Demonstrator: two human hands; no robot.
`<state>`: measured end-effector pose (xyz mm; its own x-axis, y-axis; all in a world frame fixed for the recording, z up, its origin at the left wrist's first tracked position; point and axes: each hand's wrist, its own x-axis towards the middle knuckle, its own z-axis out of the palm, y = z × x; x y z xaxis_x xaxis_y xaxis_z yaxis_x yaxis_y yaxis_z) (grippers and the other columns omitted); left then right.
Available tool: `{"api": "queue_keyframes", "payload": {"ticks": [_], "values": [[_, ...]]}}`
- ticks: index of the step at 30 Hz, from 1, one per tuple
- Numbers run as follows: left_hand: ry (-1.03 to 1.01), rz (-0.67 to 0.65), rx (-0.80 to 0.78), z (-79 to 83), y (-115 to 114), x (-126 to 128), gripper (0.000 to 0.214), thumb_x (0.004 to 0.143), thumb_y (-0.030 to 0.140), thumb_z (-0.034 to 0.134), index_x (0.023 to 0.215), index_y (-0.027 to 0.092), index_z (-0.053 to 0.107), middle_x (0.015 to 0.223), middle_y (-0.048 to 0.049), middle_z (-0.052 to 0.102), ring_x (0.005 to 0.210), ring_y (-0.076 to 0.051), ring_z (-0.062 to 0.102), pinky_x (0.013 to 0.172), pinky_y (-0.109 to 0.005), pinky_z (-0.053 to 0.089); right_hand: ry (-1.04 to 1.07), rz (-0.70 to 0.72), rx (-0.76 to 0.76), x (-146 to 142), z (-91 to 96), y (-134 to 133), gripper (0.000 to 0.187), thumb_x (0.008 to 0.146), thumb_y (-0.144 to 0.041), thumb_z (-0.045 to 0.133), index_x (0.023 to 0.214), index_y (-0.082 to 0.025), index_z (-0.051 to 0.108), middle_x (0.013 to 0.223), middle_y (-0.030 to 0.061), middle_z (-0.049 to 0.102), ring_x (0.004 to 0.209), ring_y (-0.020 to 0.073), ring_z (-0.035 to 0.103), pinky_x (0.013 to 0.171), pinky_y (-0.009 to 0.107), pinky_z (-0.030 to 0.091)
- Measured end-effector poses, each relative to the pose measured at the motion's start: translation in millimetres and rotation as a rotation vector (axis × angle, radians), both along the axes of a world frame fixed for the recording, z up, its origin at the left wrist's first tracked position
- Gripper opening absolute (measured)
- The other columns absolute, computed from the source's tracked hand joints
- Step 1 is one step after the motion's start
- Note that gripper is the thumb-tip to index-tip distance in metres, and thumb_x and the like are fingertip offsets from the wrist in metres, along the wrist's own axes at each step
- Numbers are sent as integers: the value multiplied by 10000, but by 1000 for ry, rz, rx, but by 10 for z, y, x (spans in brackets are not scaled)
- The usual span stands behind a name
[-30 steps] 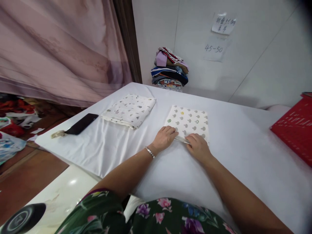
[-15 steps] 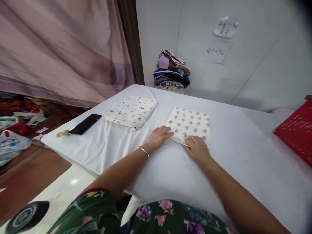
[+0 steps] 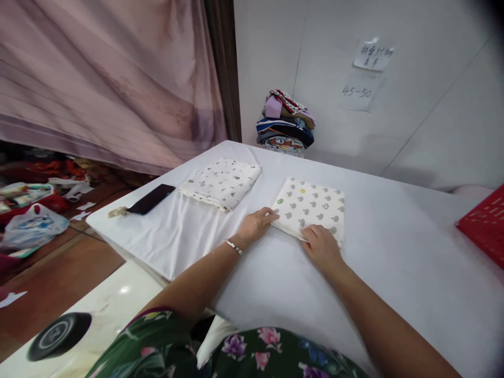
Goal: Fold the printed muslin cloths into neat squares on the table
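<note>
A folded white cloth (image 3: 312,203) with rows of grey shapes and a few green and yellow ones lies flat on the white-covered table. At its near left corner, my left hand (image 3: 256,224) has its fingers closed on the edge. My right hand (image 3: 321,245) grips the near edge farther right, fingers on top and thumb at the side. The layers show along that near edge. To the left lies another folded white cloth (image 3: 222,182) with small scattered prints, apart from both hands.
A black phone (image 3: 151,199) with a tassel lies near the table's left edge. A red basket (image 3: 483,226) stands at the right. Behind the table is a pile of folded fabrics (image 3: 286,122) against the wall. A pink curtain (image 3: 106,79) hangs at the left.
The view has shifted slightly left and up, so everything appears lower and farther right. My left fingers have drawn together at the cloth's corner; my right hand stays on the near edge.
</note>
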<state>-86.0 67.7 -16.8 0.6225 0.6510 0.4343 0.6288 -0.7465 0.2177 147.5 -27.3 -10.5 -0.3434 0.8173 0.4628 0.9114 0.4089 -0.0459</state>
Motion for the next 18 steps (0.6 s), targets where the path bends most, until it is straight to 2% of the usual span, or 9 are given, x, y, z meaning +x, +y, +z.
{"api": "queue_keyframes", "payload": {"ticks": [5,9,12,15,18], "values": [[-255,148,-290,35,-72,39,426,774,104,491,1164,250,583,1134,-16,586,778,-103,596,721,-225,480,28,-5,6,13,-32,13,181,771,-103,485,908,-183,573,922,73,564,826,220,477,698,335,366],[-534,306,-759,110,-90,82,430,745,108,496,1165,184,557,1009,-37,631,604,-80,582,570,-206,488,45,6,12,23,-55,24,162,800,-134,481,918,-193,574,910,73,565,833,223,485,681,332,364],[-664,289,-1008,188,-124,100,457,733,100,502,1184,170,529,965,-46,633,625,-91,602,526,-193,488,52,3,15,21,-53,23,149,809,-144,478,913,-193,574,904,72,564,835,222,486,684,329,362],[-675,242,-1043,227,-178,107,506,710,138,578,1209,199,523,1005,-52,615,724,-112,608,536,-184,495,56,-13,11,12,-48,16,132,813,-147,477,896,-190,570,904,69,564,831,219,483,693,327,363],[-614,249,-958,198,-212,115,519,712,221,626,1223,233,534,916,-24,619,666,-100,577,508,-178,463,62,-21,15,3,-45,7,138,816,-142,476,908,-191,567,912,70,567,842,222,486,705,330,365]]}}
